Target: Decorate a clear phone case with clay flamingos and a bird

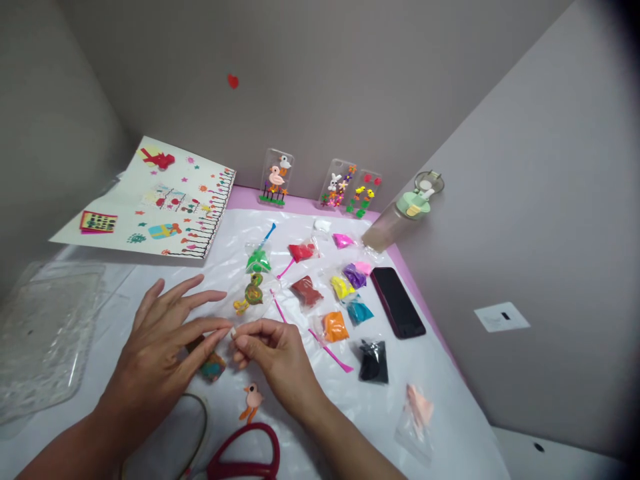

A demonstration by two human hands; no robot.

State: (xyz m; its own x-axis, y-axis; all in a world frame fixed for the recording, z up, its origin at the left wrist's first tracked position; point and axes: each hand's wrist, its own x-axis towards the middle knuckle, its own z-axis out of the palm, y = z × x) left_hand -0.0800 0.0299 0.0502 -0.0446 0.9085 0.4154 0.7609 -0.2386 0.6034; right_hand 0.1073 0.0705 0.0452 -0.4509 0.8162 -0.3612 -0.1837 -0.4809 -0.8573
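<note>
Along the left edge of the white plastic sheet (285,230) lies a clear, textured plastic tray (47,340), and beyond it, toward the far-left corner, sits a cream paper card (165,200) decorated with small colored shapes. Your left hand (160,340) comes in from the near-left corner, palm down, its fingers fanned wide and gently curved, with the thumb reaching right until its tip meets a tiny white piece (233,332). Just below that hand sits a lumpy, multicolored clay shape (213,365), touching no visible fingertip. Your right hand (275,357) is just beside the left, curled into a tight pinch, with thumb and forefinger closed on the same white piece, so it sits between your hands above the sheet. Near your wrists stands a small, smooth pink clay bird (253,400), with red scissor handles (245,460) at the near edge. Ahead of your hands lies a glossy olive-and-yellow clay bird (251,293). To the right are a slender pink plastic modeling tool (330,350), a scatter of small clay packets ending in a black packet (373,361), and a dark phone (397,302) near the right edge.
</note>
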